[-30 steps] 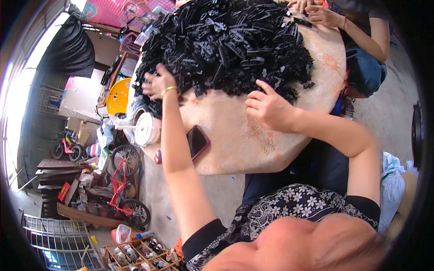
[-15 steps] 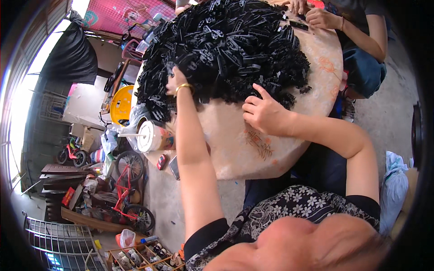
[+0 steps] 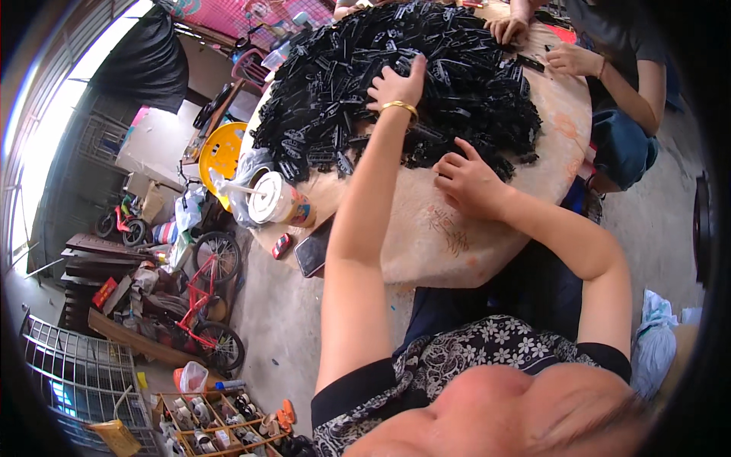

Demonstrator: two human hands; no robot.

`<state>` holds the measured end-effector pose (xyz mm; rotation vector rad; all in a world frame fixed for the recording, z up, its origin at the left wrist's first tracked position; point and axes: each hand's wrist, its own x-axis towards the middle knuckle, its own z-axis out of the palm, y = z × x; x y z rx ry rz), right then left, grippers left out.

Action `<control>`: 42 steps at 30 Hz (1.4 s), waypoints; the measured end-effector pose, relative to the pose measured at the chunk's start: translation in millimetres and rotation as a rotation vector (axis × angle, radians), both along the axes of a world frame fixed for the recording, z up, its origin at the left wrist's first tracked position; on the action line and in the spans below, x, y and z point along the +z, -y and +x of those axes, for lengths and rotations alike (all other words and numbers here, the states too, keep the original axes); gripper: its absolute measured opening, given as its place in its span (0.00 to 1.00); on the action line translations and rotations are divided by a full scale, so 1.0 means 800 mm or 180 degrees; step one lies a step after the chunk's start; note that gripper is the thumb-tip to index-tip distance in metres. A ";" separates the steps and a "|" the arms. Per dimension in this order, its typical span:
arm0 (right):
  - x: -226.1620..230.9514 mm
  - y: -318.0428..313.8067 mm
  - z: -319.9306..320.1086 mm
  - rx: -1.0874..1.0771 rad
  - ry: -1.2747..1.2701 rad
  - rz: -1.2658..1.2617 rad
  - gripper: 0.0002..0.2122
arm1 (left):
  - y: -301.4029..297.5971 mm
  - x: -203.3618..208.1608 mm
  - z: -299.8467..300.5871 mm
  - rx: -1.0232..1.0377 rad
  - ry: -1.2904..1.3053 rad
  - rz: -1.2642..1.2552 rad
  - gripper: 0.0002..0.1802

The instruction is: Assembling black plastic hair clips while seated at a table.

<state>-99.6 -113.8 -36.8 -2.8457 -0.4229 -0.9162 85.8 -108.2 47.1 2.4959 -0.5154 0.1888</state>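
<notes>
A broad heap of small black pieces with pale markings (image 3: 320,99), some with comb-like edges, covers the far part of a cloth-topped round table (image 3: 419,251). My left hand (image 3: 397,85), a gold bangle at its wrist, lies over the middle of the heap with fingers spread and nothing visible in it. At the heap's near right edge is my right hand (image 3: 474,181). Its index finger points out and the other fingers bend loosely apart; no held piece shows. Under the left hand, the pieces it may touch are hidden.
A lidded cup with a straw (image 3: 266,199), a phone (image 3: 312,251) and a small red object (image 3: 282,245) sit left of my left forearm. Across the table at right, another person's hands (image 3: 571,59) are near a flat black piece (image 3: 531,63). A red bicycle (image 3: 199,293) stands on the floor.
My left hand has swept from the heap's left side rightward to its middle, and its fingers have spread. My right hand stays by the near edge. The view has shifted slightly.
</notes>
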 end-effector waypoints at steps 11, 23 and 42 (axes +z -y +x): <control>0.002 -0.005 0.001 0.0108 0.0235 0.0025 0.05 | -0.211 -0.065 0.228 0.3094 0.0242 0.0345 0.48; 0.000 -0.006 -0.001 -0.0022 0.0212 -0.0216 0.03 | -0.122 -0.072 0.209 0.1594 -0.0359 -0.0834 0.42; 0.005 0.018 0.009 -0.0826 0.0736 -0.0387 0.04 | -0.030 -0.021 0.012 -0.0201 -0.0044 -0.0071 0.49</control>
